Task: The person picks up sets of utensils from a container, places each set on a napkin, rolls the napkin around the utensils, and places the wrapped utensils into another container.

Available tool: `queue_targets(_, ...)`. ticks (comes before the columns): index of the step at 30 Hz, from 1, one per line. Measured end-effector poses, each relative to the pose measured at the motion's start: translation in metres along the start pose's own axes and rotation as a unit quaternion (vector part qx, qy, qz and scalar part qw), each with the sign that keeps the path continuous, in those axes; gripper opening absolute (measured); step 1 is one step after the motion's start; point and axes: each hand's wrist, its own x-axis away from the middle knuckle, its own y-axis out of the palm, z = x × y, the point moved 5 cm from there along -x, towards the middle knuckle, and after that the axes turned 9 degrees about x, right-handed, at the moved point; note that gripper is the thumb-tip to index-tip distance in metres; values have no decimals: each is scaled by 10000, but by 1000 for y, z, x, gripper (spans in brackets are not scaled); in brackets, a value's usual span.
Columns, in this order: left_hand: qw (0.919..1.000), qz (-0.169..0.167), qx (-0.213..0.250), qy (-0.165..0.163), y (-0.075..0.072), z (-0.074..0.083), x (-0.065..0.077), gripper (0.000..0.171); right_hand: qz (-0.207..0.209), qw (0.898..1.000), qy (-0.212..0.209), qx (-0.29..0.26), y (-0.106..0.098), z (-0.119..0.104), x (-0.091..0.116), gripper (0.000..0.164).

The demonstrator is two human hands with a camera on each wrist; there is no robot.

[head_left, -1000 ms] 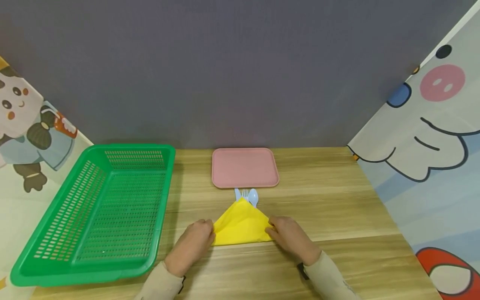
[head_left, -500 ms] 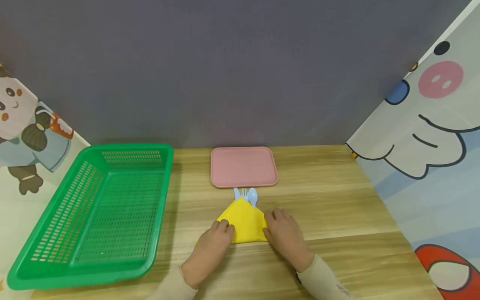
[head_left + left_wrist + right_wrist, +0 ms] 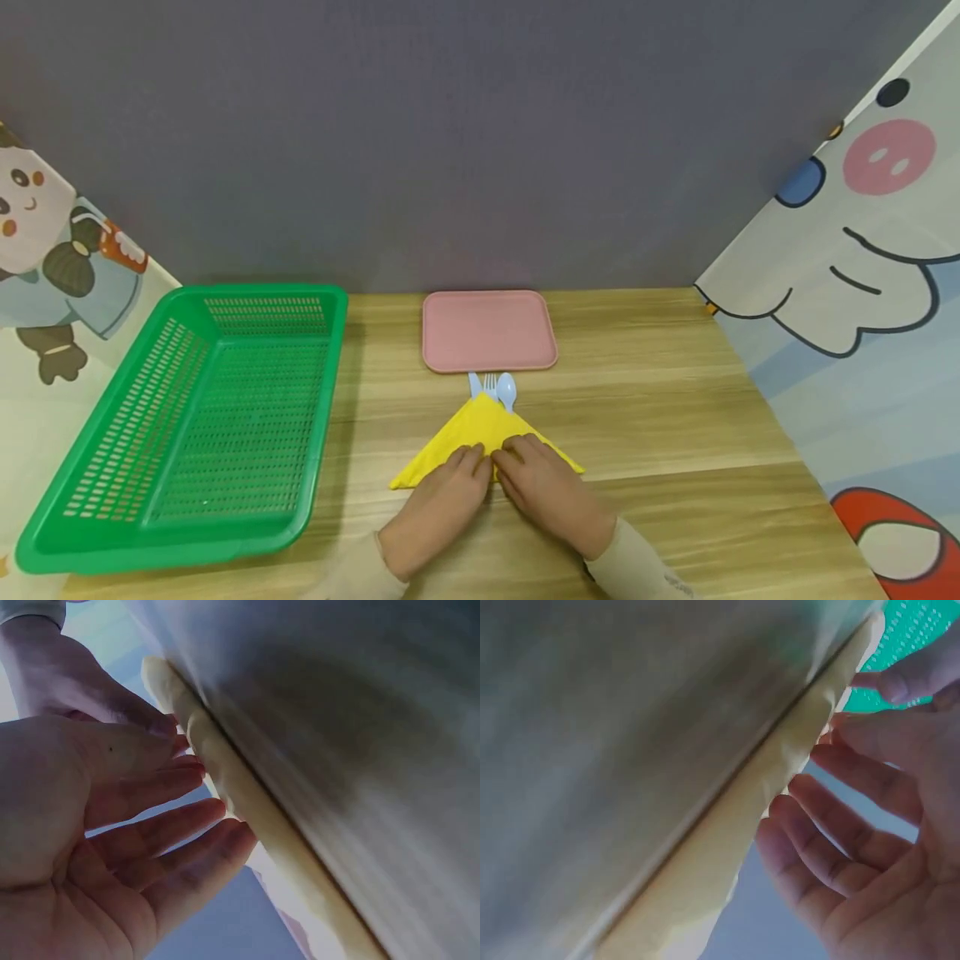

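A yellow cloth napkin [image 3: 480, 423], folded to a triangle, lies on the wooden table with its tip pointing away from me. Past that tip show the upper parts of a light blue knife [image 3: 475, 384], fork [image 3: 491, 384] and spoon [image 3: 507, 390]; the cloth covers the rest. My left hand [image 3: 444, 502] and right hand [image 3: 549, 493] meet near the middle of the napkin's front edge. In the left wrist view, loosely extended fingertips touch the folded cloth [image 3: 259, 806]. The right wrist view shows that hand's fingertips likewise against the cloth [image 3: 705, 859].
Behind the cutlery a pink tray [image 3: 489, 332] lies flat by the grey back panel [image 3: 480, 150]. On the left stands a large green plastic basket [image 3: 318, 450] with slotted walls. Cartoon-printed sheets [image 3: 847, 392] border the table at both sides.
Both hands have left the napkin's side corners, where they gripped it, and slid inward to its front middle. The side corners now lie spread out uncovered. The cutlery and tray have stayed put.
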Motion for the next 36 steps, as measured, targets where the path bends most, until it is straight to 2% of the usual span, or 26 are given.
queue_targets(3, 9999, 70, -83, 20, 2, 1, 0, 14, 71, 9999, -46, -144, 2, -2, 1, 16)
queue_targets(8, 9996, 138, 27, -237, 1, -5, 2, 10, 30, 9997, 96, -238, 4, 3, 3, 18)
queue_targets(15, 9955, -155, 571, -743, -2, -16, 5, 13, -206, 9980, 272, -528, 1, 13, 6, 17)
queue_targets(22, 9949, -289, 417, -876, -2, -20, 1, 16, -410, 9966, 356, -625, -1, 20, 7, 13)
queue_targets(28, 9930, -197, 431, -1079, -1, -20, -2, 12, -558, 9946, 410, -779, -1, 23, 7, 15)
queue_targets(32, 9914, -36, 471, -1219, 1, -21, 0, 12, -642, 9943, 412, -744, -1, 23, 8, 16)
queue_targets(36, 9897, -53, 611, -1296, 0, -25, 5, 14, -687, 9948, 353, -670, 0, 26, 10, 16)
